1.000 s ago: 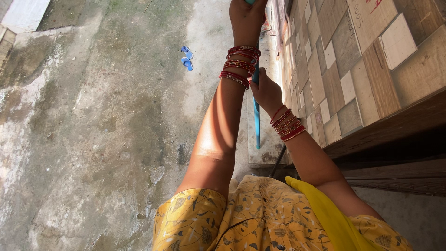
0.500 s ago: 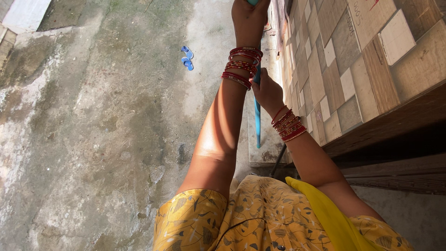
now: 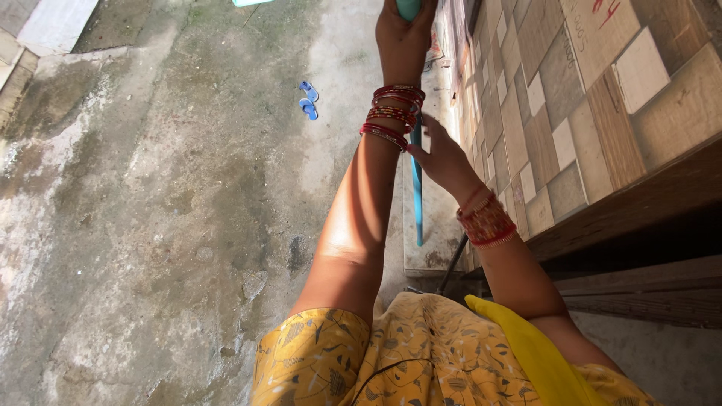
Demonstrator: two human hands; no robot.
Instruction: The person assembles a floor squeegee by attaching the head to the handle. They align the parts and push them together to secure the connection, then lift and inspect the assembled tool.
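Both hands grip 1 blue pole: left hand [image 3: 402, 37] high, right hand [image 3: 444, 158] lower, beside the tiled wall [image 3: 571, 113]. Next calls for a steady grip.

A long, thin blue stick [image 3: 416, 184] hangs upright beside the tiled wall, gripped at its top.

The upper end of the blue stick [image 3: 416, 188] is being cut off by the top edge and covered by the left hand [image 3: 402, 41]. The right hand's [image 3: 444, 158] fingertips are being hidden behind the left wrist.
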